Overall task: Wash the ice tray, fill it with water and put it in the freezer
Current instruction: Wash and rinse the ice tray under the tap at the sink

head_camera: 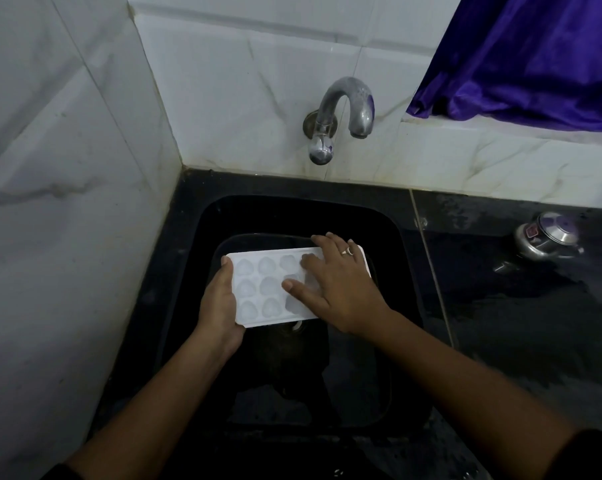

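A white ice tray [261, 289] with heart-shaped cells is held level over the black sink [202, 237]. My left hand [220, 306] grips the tray's left short edge, thumb on its top rim. My right hand [337, 285] lies flat on the tray's right half with fingers spread, covering the cells there; a ring shows on one finger. The metal tap [344, 109] juts from the tiled wall above the sink, and no water runs from it.
A black stone counter [500, 306] surrounds the sink and looks wet on the right. A small steel vessel [545, 239] stands at its far right. White marble tiles [50, 202] close the left and back. A purple curtain [534, 53] hangs at the upper right.
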A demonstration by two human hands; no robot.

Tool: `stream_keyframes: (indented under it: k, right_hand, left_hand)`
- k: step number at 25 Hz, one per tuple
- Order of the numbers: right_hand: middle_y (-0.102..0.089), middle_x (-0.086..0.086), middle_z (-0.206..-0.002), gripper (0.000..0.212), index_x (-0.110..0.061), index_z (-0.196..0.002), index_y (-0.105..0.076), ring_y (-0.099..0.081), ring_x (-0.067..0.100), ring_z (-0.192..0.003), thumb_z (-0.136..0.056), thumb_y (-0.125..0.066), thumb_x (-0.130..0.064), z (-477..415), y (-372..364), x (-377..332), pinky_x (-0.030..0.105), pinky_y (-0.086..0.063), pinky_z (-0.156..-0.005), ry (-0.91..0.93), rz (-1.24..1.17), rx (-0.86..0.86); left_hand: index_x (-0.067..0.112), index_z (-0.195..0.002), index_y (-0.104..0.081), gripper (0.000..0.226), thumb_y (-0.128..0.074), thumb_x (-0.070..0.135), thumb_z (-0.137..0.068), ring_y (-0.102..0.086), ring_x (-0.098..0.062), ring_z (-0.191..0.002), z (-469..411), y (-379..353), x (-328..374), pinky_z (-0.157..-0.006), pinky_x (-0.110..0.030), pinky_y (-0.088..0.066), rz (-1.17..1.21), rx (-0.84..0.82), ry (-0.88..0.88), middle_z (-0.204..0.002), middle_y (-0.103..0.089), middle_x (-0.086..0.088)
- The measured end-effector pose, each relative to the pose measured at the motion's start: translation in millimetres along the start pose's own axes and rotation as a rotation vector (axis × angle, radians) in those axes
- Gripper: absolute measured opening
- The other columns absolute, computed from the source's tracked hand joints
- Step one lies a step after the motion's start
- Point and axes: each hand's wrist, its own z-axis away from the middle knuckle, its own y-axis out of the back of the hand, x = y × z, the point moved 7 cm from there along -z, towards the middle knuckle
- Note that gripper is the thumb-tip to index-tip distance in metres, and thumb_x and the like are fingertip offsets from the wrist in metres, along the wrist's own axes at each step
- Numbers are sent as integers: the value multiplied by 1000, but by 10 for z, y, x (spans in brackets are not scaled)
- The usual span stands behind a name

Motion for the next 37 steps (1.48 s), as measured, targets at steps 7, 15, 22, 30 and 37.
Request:
stream_keyframes:
  k: [7,15,22,30,37]
  right_hand:
    - [-42,13,-158,72,-28,-130,-66,-28,34,-151,-96,-26,-78,-14,15,-3,61,-15,-124,-6,-5,6]
    - [-41,12,-159,74,-28,-133,-63,-27,33,-152,-95,-24,-78,4,13,-14,60,-13,-125,23,12,-6]
    - [-42,12,-158,71,-30,-129,-66,-28,33,-152,-96,-27,-78,-16,16,5,61,-14,-124,27,19,-2]
    - [-43,11,-158,68,-32,-127,-67,-28,32,-152,-97,-26,-77,-30,16,1,60,-13,-125,33,21,-13]
    - [-37,11,-161,67,-25,-132,-61,-27,31,-152,-98,-31,-75,-23,26,-162,57,-15,-125,38,-28,42]
  left_hand:
    - [11,-130,-69,62,-39,60,-107,-75,-40,-110,3,1,40,-98,-58,-57,-12,2,-13,-119,-77,-18]
    - [11,-128,-70,61,-39,60,-108,-75,-40,-107,20,3,50,-92,-54,-60,-13,14,-10,-116,-78,-18]
    - [11,-128,-70,61,-40,60,-107,-75,-40,-108,11,6,20,-89,-52,-60,-1,15,3,-117,-78,-18]
    - [10,-126,-70,61,-39,59,-108,-76,-39,-106,8,22,9,-88,-51,-60,9,7,4,-116,-78,-18]
    - [10,-131,-68,64,-38,62,-107,-73,-42,-113,-26,-5,16,-102,-59,-55,14,-7,-1,-121,-76,-20]
